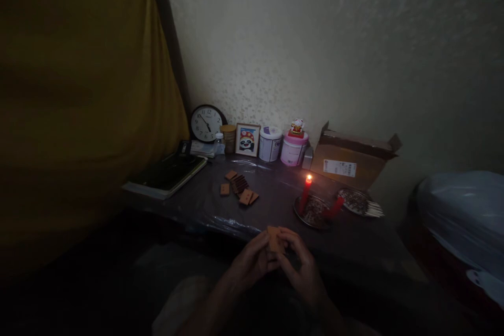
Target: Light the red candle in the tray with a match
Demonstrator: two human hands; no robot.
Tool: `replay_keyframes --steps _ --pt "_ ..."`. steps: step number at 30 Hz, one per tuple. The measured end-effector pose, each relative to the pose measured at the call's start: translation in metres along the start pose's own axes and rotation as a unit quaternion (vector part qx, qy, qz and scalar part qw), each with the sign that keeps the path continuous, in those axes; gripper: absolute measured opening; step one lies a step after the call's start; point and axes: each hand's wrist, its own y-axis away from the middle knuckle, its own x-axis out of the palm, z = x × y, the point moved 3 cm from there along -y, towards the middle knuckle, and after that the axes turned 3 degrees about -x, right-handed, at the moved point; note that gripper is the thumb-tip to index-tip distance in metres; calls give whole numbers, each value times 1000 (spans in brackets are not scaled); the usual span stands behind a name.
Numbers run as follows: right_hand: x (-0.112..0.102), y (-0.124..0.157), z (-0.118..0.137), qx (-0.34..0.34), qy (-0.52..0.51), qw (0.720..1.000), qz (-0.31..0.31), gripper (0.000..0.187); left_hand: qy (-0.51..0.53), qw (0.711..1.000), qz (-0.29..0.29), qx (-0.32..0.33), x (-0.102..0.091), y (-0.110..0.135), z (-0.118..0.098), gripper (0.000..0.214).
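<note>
Both my hands meet low in the middle of the dim picture, in front of the table edge. My left hand (252,262) and my right hand (301,268) pinch the same small orange-brown square piece (274,239) between their fingertips. Several more such pieces (239,189), some dark, lie scattered on the table (205,210) beyond my hands. A lit red candle (306,191) stands on a round metal tray (313,215) just ahead and to the right, with a second red candle (334,207) lying tilted beside it.
Along the wall stand a clock (206,123), a jar (228,138), a framed panda picture (247,139), a white tub (270,143), a pink tub (293,149) with a figurine, and an open cardboard box (352,160). A book (167,173) lies left. A yellow curtain (79,105) hangs at left.
</note>
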Motion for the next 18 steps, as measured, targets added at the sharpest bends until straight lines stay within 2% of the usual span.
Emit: replay_keyframes --steps 18 --pt "0 -2 4 10 -13 1000 -6 21 14 1000 0 -4 3 1 0 31"
